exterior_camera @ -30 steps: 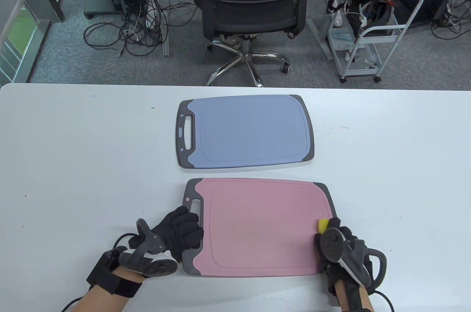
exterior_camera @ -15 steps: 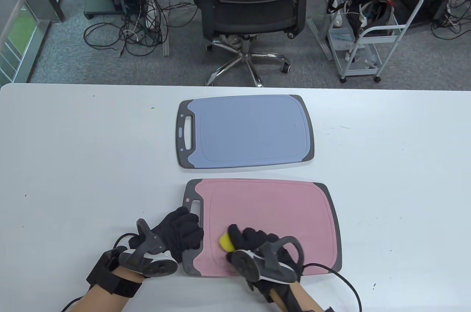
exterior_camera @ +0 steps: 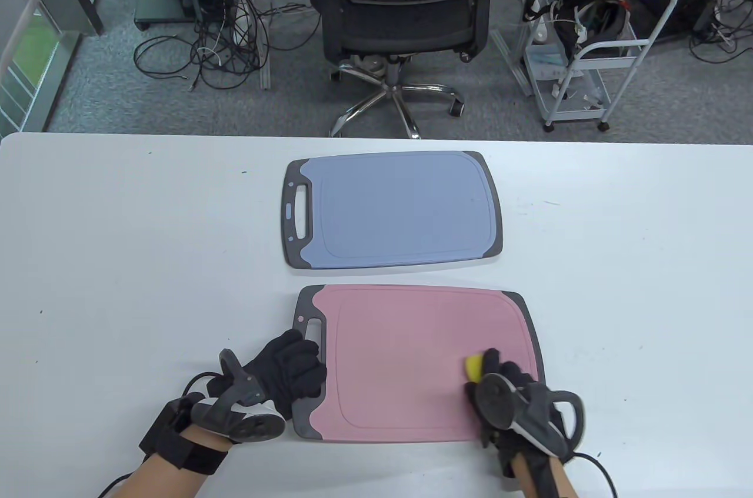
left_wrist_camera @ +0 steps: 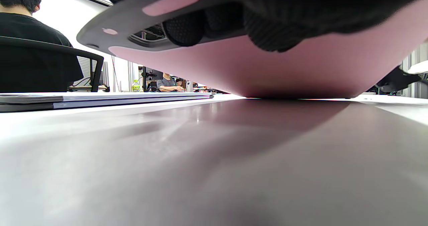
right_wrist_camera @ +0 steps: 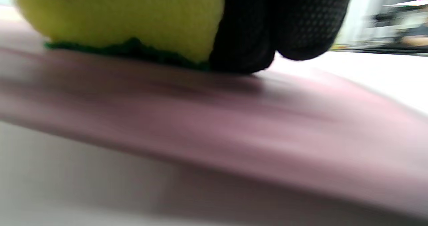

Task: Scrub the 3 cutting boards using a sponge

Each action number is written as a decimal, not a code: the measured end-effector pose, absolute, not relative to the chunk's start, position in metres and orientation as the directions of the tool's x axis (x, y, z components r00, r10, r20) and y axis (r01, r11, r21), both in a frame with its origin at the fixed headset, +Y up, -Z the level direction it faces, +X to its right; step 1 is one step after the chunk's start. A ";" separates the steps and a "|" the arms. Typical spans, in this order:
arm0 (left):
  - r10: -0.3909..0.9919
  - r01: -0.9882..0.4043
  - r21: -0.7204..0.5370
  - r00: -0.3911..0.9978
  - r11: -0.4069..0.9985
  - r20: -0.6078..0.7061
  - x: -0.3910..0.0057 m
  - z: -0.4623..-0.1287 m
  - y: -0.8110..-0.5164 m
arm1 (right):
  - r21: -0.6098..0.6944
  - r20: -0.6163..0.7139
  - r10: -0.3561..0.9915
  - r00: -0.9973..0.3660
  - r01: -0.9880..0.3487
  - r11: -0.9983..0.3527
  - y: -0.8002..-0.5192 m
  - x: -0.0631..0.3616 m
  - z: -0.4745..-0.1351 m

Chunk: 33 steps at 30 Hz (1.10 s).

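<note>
Nearest me: left hand w/ fingers curled over the handle end of the pink board, pinning it down. Right hand grips the yellow sponge, green side pressed onto the board near its right end. Board's long axis runs left-right, so imo the rest lies to the sponge's left. Blue board sits beyond, untouched. Can't see a 3rd board.
</note>
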<state>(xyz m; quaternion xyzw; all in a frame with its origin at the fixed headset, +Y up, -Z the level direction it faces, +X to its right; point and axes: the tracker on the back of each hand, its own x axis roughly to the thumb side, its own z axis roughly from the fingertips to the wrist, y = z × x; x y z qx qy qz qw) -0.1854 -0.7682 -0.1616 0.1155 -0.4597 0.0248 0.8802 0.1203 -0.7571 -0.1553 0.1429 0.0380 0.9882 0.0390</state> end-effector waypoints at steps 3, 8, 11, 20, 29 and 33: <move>-0.065 -0.148 0.182 0.576 0.972 0.815 -0.185 -0.161 -0.768 | 0.057 0.534 0.069 -0.843 -0.045 -0.997 -0.744 0.028 -0.139; -0.064 -0.154 0.187 0.581 0.970 0.811 -0.186 -0.161 -0.768 | -0.041 0.637 -0.051 -0.769 0.032 -0.999 -0.739 -0.011 -0.129; -0.064 -0.153 0.185 0.577 0.971 0.814 -0.185 -0.161 -0.768 | 0.004 0.512 0.054 -0.857 -0.061 -0.998 -0.748 0.039 -0.138; -0.063 -0.139 0.175 0.582 0.975 0.811 -0.184 -0.162 -0.768 | 0.109 -0.236 0.032 -0.971 -0.059 -0.992 -0.779 0.259 -0.149; -0.064 -0.130 0.171 0.583 0.977 0.810 -0.183 -0.163 -0.769 | 0.054 0.381 0.099 -0.919 -0.084 -0.995 -0.755 0.083 -0.155; -0.066 -0.130 0.174 0.583 0.976 0.810 -0.183 -0.163 -0.769 | -0.032 0.661 -0.013 -0.750 -0.011 -0.999 -0.742 -0.005 -0.132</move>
